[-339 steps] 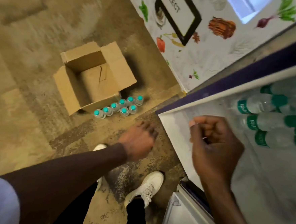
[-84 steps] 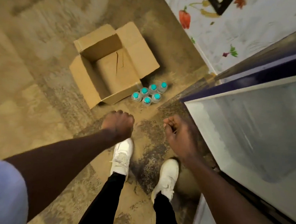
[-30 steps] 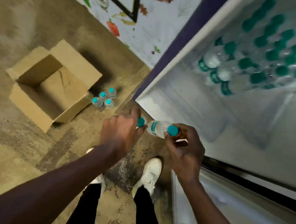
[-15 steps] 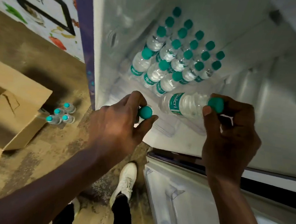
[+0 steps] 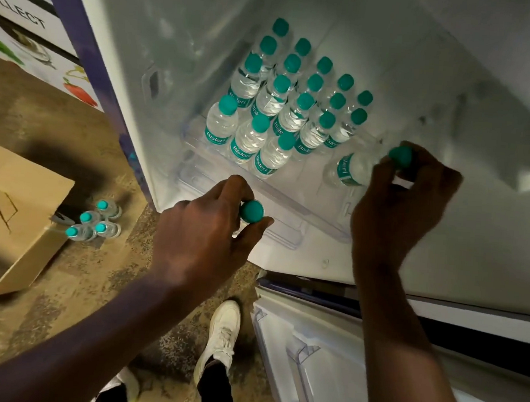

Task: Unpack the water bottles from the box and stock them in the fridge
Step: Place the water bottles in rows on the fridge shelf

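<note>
The right hand [image 5: 404, 207] grips a water bottle [image 5: 352, 171] by its teal cap [image 5: 400, 157]: the thumb and the first fingers close around the cap from above, and the back of the hand faces the camera. The wrist is bent a little, and the forearm comes up from the lower right corner. This bottle hangs tilted, with its label end lower and toward the left, just over the clear shelf [image 5: 289, 199] inside the fridge [image 5: 172, 68]; I cannot tell if its bottom touches the shelf.

The left hand [image 5: 204, 237] grasps a second bottle, of which only the cap [image 5: 252, 211] shows between the thumb and the curled fingers. The body of this bottle is hidden under the palm. The hand is in front of the shelf edge, lower than the right hand and well apart from it, and its forearm stretches from the lower left corner.

Beyond both grips, farther into the fridge, the stocked bottles [image 5: 279, 107] stand upright in close rows on the shelf, touching one another, between the two hands and the back wall. The nearest of them stand just left of the right hand's bottle.

To the left of the left hand, on the floor [image 5: 59, 117], four bottles [image 5: 94, 222] stand together beside the open cardboard box [image 5: 14, 221], touching its side. Below the hands is one white shoe [image 5: 221, 336], and to its right the open fridge door [image 5: 324, 362]
</note>
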Motion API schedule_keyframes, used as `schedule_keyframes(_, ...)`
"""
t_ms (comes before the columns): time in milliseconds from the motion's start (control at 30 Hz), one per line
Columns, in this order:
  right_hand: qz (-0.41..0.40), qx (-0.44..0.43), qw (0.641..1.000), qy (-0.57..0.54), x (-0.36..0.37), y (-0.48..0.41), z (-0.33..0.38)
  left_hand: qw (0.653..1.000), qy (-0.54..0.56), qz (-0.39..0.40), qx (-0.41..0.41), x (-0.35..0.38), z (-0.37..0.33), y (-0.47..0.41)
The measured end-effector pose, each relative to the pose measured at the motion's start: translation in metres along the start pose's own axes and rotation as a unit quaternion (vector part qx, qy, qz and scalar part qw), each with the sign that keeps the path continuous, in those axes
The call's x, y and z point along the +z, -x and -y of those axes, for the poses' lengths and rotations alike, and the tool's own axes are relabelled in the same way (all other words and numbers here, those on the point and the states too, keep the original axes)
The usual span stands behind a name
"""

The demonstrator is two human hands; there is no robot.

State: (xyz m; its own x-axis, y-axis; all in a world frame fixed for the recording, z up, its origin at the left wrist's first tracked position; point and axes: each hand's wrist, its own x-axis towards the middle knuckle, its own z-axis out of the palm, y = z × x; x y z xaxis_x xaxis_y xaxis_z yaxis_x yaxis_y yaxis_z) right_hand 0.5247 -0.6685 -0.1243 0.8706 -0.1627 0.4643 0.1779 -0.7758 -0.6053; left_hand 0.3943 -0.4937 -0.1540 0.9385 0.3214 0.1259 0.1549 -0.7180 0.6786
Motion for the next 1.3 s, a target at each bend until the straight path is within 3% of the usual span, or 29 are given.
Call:
schedule_keyframes(267, 0.079, 0.010, 0.993, 0.082, 0.080, -0.012, -0.055, 1.000, 0.000, 0.025, 0.014, 0.011, 0.002, 0.009)
schedule_keyframes(600, 0.145, -0.003, 0.987, 0.071, 0.105, -0.045, -0.091, 0.999, -0.019, 0.038, 0.016, 0.021, 0.014, 0.024)
schedule_keyframes(1033, 0.123, 0.006, 0.982, 0.146, 0.111, -0.069, -0.094, 0.999, -0.014, 0.049, 0.021, 0.026, 0.019, 0.028)
schedule_keyframes(1300, 0.156, 0.010, 0.987, 0.027, 0.109, -0.065, -0.088, 0.999, -0.016, 0.046, 0.023, 0.026, 0.023, 0.028)
